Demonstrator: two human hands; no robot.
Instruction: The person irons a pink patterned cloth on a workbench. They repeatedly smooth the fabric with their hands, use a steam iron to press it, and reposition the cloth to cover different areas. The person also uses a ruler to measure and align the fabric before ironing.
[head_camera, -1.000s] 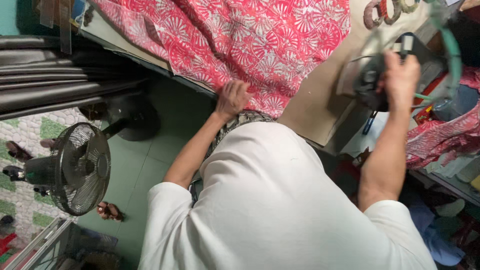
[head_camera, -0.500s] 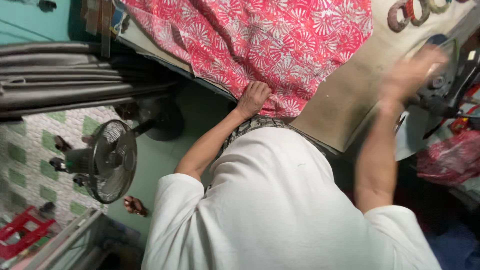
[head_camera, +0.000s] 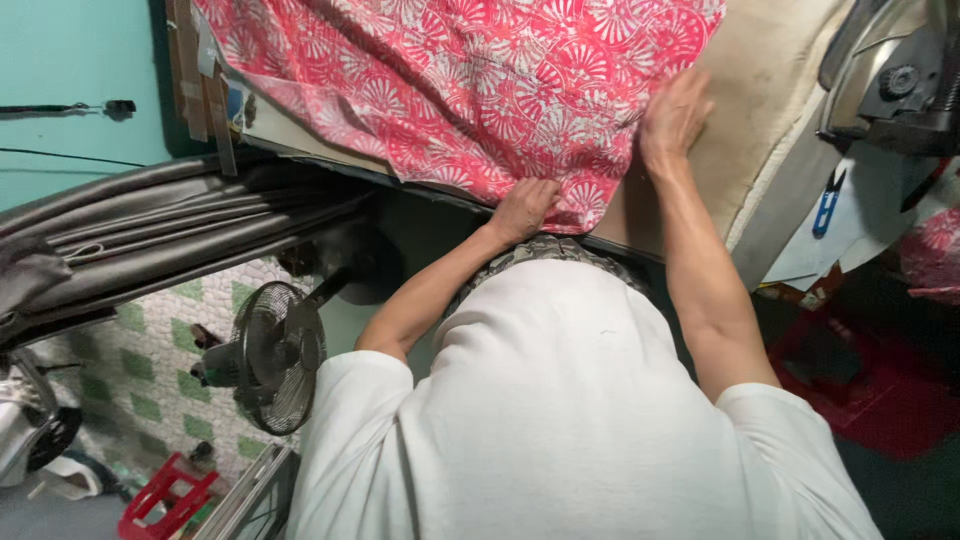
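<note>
red patterned cloth (head_camera: 480, 90) spread on the worktable (head_camera: 720, 130), both hands on its near edge.

left hand (head_camera: 522, 208) is curled, fingers closed on the cloth's hem where it hangs over the table edge; right hand (head_camera: 675, 115) lies flat and open on the cloth's right border, where it meets the bare beige tabletop. much of the cloth droops past the left corner, so i judge its weight could drag it off if the grip slackens, and a pull from one hand alone could bunch or skew it. a dark metal machine (head_camera: 890, 85) sits just right, near enough to snag a stray fold. blue snips (head_camera: 826, 205) lie on pale paper below it. no readable labels; brown tape strips (head_camera: 205, 90) hang at the table's left corner.
</note>
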